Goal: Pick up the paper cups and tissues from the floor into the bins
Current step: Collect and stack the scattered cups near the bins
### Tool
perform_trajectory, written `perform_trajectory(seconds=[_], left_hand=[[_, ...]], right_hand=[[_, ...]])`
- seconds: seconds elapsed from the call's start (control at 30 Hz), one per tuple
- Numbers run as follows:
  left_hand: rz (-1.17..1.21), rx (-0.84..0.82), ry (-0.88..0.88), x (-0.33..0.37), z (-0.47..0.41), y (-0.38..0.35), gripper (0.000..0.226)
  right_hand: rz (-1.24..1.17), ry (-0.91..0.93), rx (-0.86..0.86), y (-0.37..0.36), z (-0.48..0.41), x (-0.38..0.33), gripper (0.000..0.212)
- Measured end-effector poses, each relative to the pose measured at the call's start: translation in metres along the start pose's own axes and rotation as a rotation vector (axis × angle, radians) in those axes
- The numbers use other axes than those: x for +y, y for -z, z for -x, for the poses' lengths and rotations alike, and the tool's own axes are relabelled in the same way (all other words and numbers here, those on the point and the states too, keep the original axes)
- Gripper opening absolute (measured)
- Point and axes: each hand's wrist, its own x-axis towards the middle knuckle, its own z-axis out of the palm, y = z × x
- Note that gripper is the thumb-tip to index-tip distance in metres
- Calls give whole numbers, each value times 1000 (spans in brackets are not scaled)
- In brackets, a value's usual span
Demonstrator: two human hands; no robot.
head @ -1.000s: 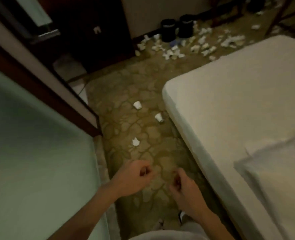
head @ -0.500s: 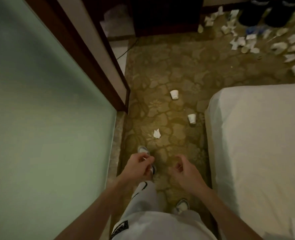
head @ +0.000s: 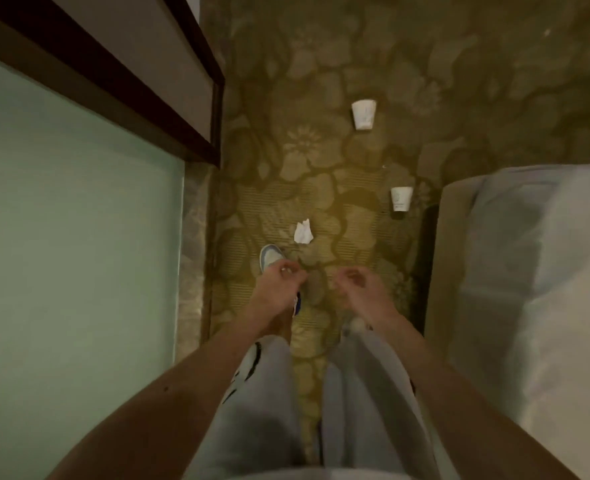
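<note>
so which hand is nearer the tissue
Left. The left hand is just short of the tissue, slightly to its left in the view. The right hand is further off, to the tissue's right. Neither touches it.

Under your feet: carpet (head: 321,188), matt woven pile, ribbed in places. Far paper cup (head: 364,114), near paper cup (head: 401,199): white, smooth, matt. Tissue (head: 303,232): soft crumpled paper. On your left, glass panel (head: 72,237), frosted, smooth; wood frame (head: 113,81), dark, slight sheen. On your right, bed sheet (head: 529,271), matt cloth. Your trousers (head: 262,410): soft grey cloth.
</note>
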Motion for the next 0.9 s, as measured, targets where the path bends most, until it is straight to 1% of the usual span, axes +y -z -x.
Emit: perform_trajectory(seconds=[0.07,0.17,0.3,0.4,0.43,0.47,0.57,0.7,0.83,0.9], left_hand=[[-11,-7,21,7,-61,1,28],[-30,-28,22,11,-152,-6,32],[-118,-32,23,-17,-257,-21,42],[-142,-48,13,-53,-327,-38,49],[-120,-52,34,-66,-349,-44,53],[-102,-46,64,-79,-368,-49,57],[-72,14,117,-114,-414,-69,61],[51,-22,240,-149,-458,-100,60],[63,38,204,-153,-488,-116,54],[122,7,232,-149,-486,-126,47]], right_hand=[[-15,-57,-24,-13,-56,-11,18],[51,-79,-69,-30,-142,-17,18],[165,-66,-154,-66,-250,2,22],[257,-98,-245,-91,-328,21,48],[300,-102,-277,-99,-352,26,55],[324,-107,-299,-106,-374,34,57],[325,-145,-321,-125,-425,62,60],[229,-192,-370,-136,-466,97,62],[151,-175,-443,-138,-496,100,64],[126,-165,-449,-140,-497,101,60]])
